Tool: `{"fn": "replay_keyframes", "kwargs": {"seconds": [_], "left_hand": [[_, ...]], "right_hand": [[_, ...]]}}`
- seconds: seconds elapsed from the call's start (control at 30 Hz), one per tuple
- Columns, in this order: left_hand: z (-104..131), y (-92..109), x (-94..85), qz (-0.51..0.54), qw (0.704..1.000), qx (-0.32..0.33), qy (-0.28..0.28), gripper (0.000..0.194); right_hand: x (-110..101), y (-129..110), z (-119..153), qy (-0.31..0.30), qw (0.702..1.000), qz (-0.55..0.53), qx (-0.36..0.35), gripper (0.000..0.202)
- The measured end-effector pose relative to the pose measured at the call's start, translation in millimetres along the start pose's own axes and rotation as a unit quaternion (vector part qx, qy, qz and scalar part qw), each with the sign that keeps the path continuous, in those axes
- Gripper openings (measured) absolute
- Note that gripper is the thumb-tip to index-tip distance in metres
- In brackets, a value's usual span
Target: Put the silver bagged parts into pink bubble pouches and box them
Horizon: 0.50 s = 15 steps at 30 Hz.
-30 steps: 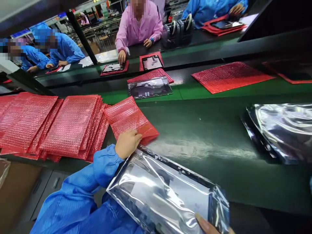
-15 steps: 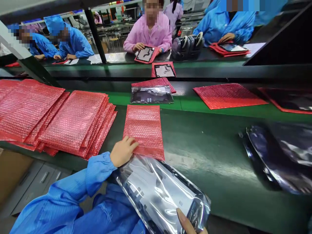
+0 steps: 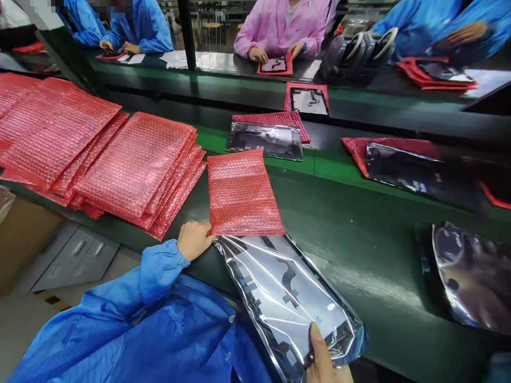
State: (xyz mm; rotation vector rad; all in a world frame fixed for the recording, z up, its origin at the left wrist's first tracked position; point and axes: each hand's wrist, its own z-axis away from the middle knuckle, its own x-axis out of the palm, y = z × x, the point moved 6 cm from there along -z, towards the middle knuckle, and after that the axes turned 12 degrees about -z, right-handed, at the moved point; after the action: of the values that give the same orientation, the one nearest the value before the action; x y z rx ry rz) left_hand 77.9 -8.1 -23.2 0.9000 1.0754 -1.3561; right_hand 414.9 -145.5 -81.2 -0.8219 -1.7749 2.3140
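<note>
My left hand (image 3: 194,240) pinches the near left corner of a red bubble-wrap bag (image 3: 245,194) lying on the dark green bench. The bag's near edge crosses the far end of a flat screen panel (image 3: 293,282) in shiny clear plastic; I cannot tell how far the panel goes inside. My right hand (image 3: 325,356) grips the panel's near end, thumb on top and fingers hidden underneath. The panel slants from the bag toward me at the lower right, its grey-white back with black strips facing up.
Stacks of red bubble-wrap bags (image 3: 138,165) cover the left side. Dark wrapped panels (image 3: 475,282) lie at the right. On the green strip ahead sit another wrapped panel (image 3: 265,141) and a panel on a red bag (image 3: 415,167). Co-workers (image 3: 283,32) sit opposite.
The panel's far end has come up to the bag's near edge, and my left hand has shifted to the bag's corner. A wrapped panel now lies on the red bag at right. The view has shifted.
</note>
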Motion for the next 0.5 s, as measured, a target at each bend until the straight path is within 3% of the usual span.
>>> {"fn": "replay_keyframes", "kwargs": {"seconds": [0.13, 0.37, 0.5], "left_hand": [[7, 8, -2.5, -0.006, 1.000, 0.005, 0.016, 0.030], [16, 8, -15.4, -0.003, 0.996, -0.042, 0.081, 0.035], [23, 24, -16.9, 0.035, 0.993, 0.010, 0.109, 0.033]], "right_hand": [[7, -2, -4, 0.002, 1.000, -0.018, -0.006, 0.046], [12, -13, -2, 0.004, 0.997, -0.025, -0.075, 0.044], [19, -35, 5, 0.100, 0.994, -0.046, -0.006, 0.054]]}}
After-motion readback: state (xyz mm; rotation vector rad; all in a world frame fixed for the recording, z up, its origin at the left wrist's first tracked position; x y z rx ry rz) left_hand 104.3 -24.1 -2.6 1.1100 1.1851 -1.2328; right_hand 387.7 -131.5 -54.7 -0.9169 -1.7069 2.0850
